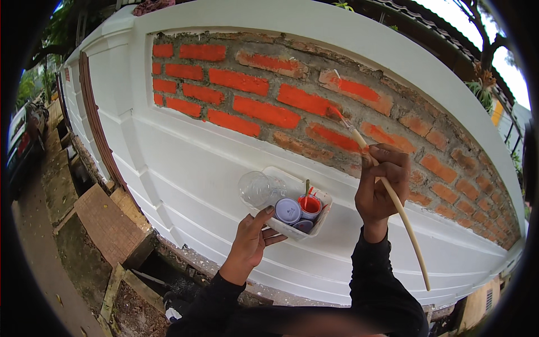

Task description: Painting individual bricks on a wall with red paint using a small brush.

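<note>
**Orange-red paint tub supported on one side, brush raised to the bricks**

In the head view, clock directions are taken from the centre. At about 3 o'clock, a long-handled paintbrush is grasped by the right hand, thumb and fingers closed around its handle. Its orange-tipped bristles are pointed toward 1 o'clock, at or almost against a partly painted brick panel; contact cannot be told for certain.

Near 5 o'clock, a white plastic tub is gripped at its near edge by the left hand, with the thumb above and fingers beneath. In it are held an open can of orange-red paint, with a thin stick standing inside, and a lidded can. A clear plastic cup is seen at the tub's 9 o'clock end.

Paint could be spilled if the tub were tipped by that one-sided grip. Mortar could be smeared by a slipping brush, and the white wall spotted by drips from overloaded bristles.
</note>
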`<state>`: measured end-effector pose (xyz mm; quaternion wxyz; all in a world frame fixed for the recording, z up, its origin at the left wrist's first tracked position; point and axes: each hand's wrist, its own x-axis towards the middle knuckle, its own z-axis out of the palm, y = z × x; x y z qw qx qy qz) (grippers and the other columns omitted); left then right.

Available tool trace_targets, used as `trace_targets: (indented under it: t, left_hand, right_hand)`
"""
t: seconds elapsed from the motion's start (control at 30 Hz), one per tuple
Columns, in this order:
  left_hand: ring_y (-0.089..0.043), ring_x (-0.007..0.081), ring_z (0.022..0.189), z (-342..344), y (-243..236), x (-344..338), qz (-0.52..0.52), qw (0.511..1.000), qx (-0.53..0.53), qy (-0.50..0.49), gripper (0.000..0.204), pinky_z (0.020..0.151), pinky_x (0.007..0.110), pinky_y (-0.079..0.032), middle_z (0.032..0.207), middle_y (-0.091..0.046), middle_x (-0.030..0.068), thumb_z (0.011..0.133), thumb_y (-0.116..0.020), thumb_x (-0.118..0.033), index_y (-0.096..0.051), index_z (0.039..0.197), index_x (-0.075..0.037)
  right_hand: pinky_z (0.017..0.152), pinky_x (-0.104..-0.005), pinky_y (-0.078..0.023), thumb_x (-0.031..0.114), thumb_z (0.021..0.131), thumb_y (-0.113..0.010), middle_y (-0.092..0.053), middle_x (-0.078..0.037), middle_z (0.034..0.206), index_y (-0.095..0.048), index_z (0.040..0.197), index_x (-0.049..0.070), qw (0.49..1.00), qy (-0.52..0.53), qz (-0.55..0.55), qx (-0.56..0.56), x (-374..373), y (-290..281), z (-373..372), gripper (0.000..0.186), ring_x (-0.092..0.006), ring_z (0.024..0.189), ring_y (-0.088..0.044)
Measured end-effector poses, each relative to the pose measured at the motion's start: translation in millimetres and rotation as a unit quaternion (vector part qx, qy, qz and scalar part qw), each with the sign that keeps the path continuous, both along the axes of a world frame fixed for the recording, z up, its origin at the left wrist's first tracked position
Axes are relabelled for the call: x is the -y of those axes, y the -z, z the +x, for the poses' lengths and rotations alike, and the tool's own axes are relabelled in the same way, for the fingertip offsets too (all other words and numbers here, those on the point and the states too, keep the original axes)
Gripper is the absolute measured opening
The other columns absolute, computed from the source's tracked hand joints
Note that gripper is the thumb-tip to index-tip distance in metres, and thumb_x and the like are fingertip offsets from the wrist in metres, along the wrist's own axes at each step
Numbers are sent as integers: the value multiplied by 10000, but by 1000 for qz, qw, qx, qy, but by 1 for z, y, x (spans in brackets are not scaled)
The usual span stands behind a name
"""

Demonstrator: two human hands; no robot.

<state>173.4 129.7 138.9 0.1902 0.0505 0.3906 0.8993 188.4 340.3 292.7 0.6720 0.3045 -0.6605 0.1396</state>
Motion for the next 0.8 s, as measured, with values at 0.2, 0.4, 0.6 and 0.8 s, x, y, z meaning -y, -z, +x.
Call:
trace_targets:
  t: [0.2,0.4,0.6,0.8]
  left_hand:
    - [-723,316,1026,2,-1,-3,-6,1000,3,6,456,903,511,-613,1137,-690,198,994,-627,-339,-561,1271,17]
    - [-719,310,1041,3,3,2,0,1000,-4,3,484,916,512,-609,1156,-687,189,989,-631,-351,-553,1288,21]
    - [-716,310,1049,3,4,-1,-1,1000,-4,11,496,927,513,-604,1168,-685,185,990,-629,-359,-550,1303,18]
    - [-717,314,1044,7,-3,-4,-7,1000,-2,8,488,931,523,-600,1170,-686,189,992,-626,-354,-554,1304,14]
  right_hand:
    - [816,-321,-577,-98,877,-725,-629,-154,938,-530,918,18,993,-4,-114,44,-20,11,-18,230,-219,917,-687]
    - [682,-362,-609,-60,862,-760,-644,-138,895,-535,905,52,996,77,-10,-48,4,16,-4,255,-278,840,-705]
    - [675,-353,-573,-58,853,-765,-647,-139,884,-551,892,51,999,43,2,-20,17,22,-31,243,-284,831,-701]
    - [682,-340,-568,-73,864,-744,-640,-149,891,-531,915,49,998,52,-36,-23,0,11,-27,251,-267,827,-693]
